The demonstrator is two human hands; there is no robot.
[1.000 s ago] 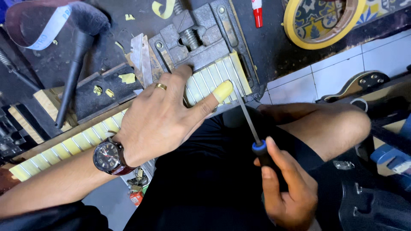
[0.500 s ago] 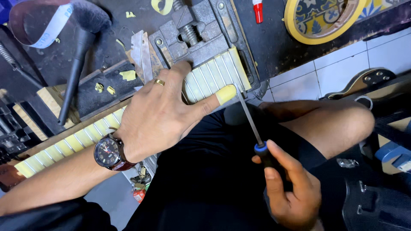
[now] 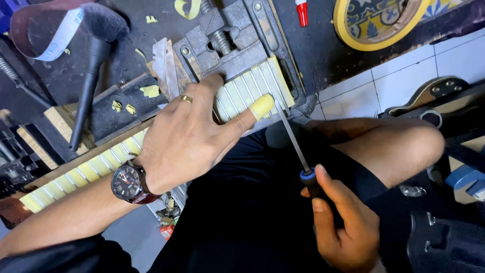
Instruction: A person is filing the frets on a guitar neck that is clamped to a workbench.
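My left hand (image 3: 189, 134), with a gold ring and a wristwatch, lies flat on a long guitar neck (image 3: 96, 169) whose fretboard is covered in yellow tape. The taped thumb tip presses the neck's end by a metal vise (image 3: 230, 48). My right hand (image 3: 343, 222) grips the dark handle of a thin metal file (image 3: 290, 134). The file's tip touches the fretboard edge beside my left thumb.
A black brush (image 3: 88, 86) lies on the dark bench at upper left, next to a roll of sandpaper (image 3: 48, 35). A yellow tape roll (image 3: 376, 23) and a red marker (image 3: 301, 10) sit at the top. My bare knee (image 3: 404, 146) is right, over white tiles.
My view has shifted slightly. Both hands keep their hold; the file stays at the fretboard edge with only a small shift.
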